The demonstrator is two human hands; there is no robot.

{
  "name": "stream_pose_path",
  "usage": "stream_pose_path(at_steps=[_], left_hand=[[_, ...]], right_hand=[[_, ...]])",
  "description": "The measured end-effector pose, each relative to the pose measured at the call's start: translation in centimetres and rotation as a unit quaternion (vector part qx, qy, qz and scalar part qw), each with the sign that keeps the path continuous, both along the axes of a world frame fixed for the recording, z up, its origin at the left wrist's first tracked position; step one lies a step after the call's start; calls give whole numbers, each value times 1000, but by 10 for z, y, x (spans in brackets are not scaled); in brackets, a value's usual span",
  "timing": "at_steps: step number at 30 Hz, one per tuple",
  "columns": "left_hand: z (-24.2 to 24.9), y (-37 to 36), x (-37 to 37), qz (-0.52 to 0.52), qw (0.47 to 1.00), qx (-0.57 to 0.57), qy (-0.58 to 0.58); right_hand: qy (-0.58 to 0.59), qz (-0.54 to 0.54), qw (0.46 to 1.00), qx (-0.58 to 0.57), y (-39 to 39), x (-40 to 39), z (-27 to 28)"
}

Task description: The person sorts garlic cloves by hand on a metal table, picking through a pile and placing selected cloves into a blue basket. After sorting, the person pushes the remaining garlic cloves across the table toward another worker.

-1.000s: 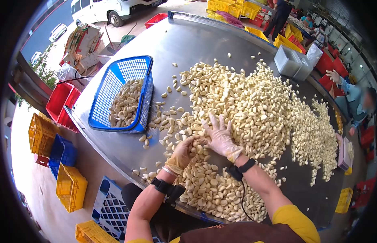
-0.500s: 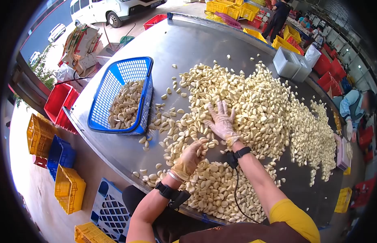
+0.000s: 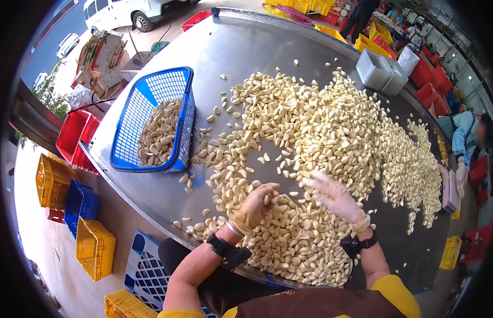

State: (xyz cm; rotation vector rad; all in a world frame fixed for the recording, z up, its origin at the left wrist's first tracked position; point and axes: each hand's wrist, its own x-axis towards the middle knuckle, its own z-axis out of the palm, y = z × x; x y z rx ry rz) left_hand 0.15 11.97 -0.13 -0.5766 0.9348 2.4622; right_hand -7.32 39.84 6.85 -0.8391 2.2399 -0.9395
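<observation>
Peeled garlic cloves (image 3: 336, 132) lie in a broad heap over the metal table, with a nearer pile (image 3: 294, 249) close to my body. My left hand (image 3: 254, 206), in a thin clear glove, is curled at the upper left edge of the nearer pile; a pale garlic clove (image 3: 266, 200) shows between its fingers. My right hand (image 3: 336, 200), gloved too, is slightly blurred, its fingers stretched out over the cloves between the two piles. To the left stands a blue plastic basket (image 3: 118, 153), partly filled with duller cloves (image 3: 160, 132).
Bare metal tabletop (image 3: 241, 42) shows behind the heap. White plastic bins (image 3: 374, 71) stand at the far right edge. A co-worker's gloved hand (image 3: 461, 174) is at the right side. Yellow crates (image 3: 95, 249) and a blue crate (image 3: 79, 204) stand on the floor at left.
My right hand has moved right and toward me from the big heap, leaving a patch of bare metal with scattered cloves. The left hand stays curled near the same place.
</observation>
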Motion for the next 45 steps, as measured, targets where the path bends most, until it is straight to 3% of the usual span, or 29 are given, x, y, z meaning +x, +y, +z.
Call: stream_pose_path(at_steps=[2,4,5,6,8,10,14,15,17,18,19,20,22,23,24,25,26,28,30,32,34,35,37,40,41,42,43,44,45], left_hand=[[13,10,6,-71,997,34,3],[15,12,6,-85,996,30,-4],[18,7,6,-49,999,10,-4],[20,1,6,-12,1000,-10,-3],[19,-12,0,16,1000,-23,12],[15,-16,-3,53,998,-37,20],[10,-11,-4,47,998,-46,10],[14,-8,-4,50,998,-47,7],[27,-1,0,29,996,-79,21],[33,2,2,11,993,-112,34],[35,9,5,-39,988,-143,42],[35,17,11,-98,981,-158,47],[54,33,22,-231,966,-115,-23],[46,37,28,-231,966,-112,-20],[34,42,33,-256,957,-136,17],[33,43,30,-278,945,-162,56],[32,39,26,-276,945,-163,60],[42,28,22,-239,967,-92,-2],[15,26,25,-207,976,-73,2],[22,29,21,-145,988,-55,26],[27,32,22,-139,988,-65,25],[26,32,23,-143,988,-64,18],[29,32,26,-140,988,-60,6],[33,28,21,-140,989,4,-42],[19,27,22,-135,989,49,-14],[22,29,23,-131,990,52,-18],[29,32,24,-99,991,81,-29],[37,35,24,-71,991,110,-40],[43,31,25,-96,991,95,-19]], right_hand=[[258,-203,945,9,9,-21,-29],[331,-236,905,127,-17,-23,-66],[361,-173,897,186,-34,-4,-63],[287,-177,935,113,-46,15,-70],[161,-41,963,212,-66,54,-48],[54,71,987,134,-67,87,-10],[41,276,943,181,-41,119,37],[41,273,944,182,-30,111,30],[-54,233,970,-48,-11,85,9],[-28,103,993,-50,-11,76,25],[-171,-77,980,-67,-15,65,34],[4,-116,989,-88,-8,47,6],[66,-116,989,-60,-4,19,-18],[235,-112,963,72,-3,13,-34],[394,-102,891,200,-5,9,-41],[263,-86,927,252,-15,24,-35],[260,-28,923,282,-22,40,-28],[189,123,950,215,-21,48,-15],[130,107,978,126,-21,28,-5],[329,-106,938,12,-27,-6,-6],[480,-151,859,90,-28,-49,-27],[501,-153,843,125,-27,-75,-57],[581,-108,794,143,-40,-88,-54],[539,-160,824,66,-48,-73,-43],[441,-173,880,29,-52,-57,-39],[242,-173,954,-24,-60,-30,-17],[134,-98,986,-9,-61,-8,-9],[204,21,977,-66,-60,9,-6],[221,-5,969,-110,-62,15,-6]])
